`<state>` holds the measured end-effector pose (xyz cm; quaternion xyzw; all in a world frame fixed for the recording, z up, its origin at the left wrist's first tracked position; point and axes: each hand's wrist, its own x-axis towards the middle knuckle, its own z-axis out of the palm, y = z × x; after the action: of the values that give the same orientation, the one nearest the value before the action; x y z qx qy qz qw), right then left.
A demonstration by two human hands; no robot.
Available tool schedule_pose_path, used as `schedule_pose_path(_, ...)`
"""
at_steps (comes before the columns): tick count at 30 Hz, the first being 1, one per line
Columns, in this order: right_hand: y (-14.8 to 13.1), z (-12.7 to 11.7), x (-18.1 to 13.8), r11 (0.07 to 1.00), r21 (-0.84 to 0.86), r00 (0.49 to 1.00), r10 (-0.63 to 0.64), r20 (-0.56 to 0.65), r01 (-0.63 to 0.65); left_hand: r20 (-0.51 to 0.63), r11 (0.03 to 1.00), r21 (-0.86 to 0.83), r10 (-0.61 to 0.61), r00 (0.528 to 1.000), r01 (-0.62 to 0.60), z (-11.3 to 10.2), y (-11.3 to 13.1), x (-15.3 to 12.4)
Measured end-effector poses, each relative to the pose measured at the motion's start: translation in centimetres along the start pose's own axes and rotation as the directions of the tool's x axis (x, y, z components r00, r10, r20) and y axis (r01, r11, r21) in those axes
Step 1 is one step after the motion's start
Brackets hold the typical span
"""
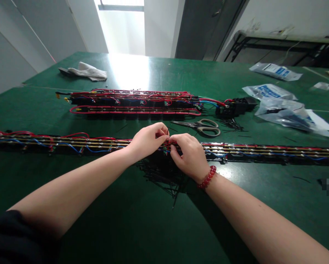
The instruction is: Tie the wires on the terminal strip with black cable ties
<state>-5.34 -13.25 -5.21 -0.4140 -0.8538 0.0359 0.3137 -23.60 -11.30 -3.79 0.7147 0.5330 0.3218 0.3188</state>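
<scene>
A long black rail point(263, 151) with brass-coloured strips and red and blue wires runs across the table from side to side. At its middle, my left hand point(150, 138) is closed in a pinch on a thin black cable tie point(168, 130), just above the wires. My right hand point(188, 154), with its fingers curled, meets it from the right at the same spot; what its fingertips grip is hidden. Below the hands, a pile of loose black cable ties point(164, 180) lies against the rail's near side. Scissors point(204, 127) with grey handles rest just beyond the rail.
A shorter wired assembly point(137, 102) lies farther back, joined by thick cables to a black connector block point(237, 107). More cable ties point(233, 124) are scattered beside it. Plastic bags point(284, 110) occupy the right side. A whitish cloth point(89, 71) lies at the back left.
</scene>
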Motion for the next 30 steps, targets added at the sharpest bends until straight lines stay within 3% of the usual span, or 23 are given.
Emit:
schedule_pose_path(17, 0.21, 0.02, -0.06, 0.996, -0.062, 0.998, -0.067, 0.0, 0.067, -0.028, 0.987, 0.161, -0.003, 1.0, 0.008, 0.09, 0.51, -0.05)
schedule_pose_path(30, 0.02, -0.28, 0.19, 0.995, -0.052, 0.997, -0.083, 0.004, 0.083, -0.019, 0.994, 0.113, 0.009, 1.0, -0.007, -0.11, 0.58, -0.19)
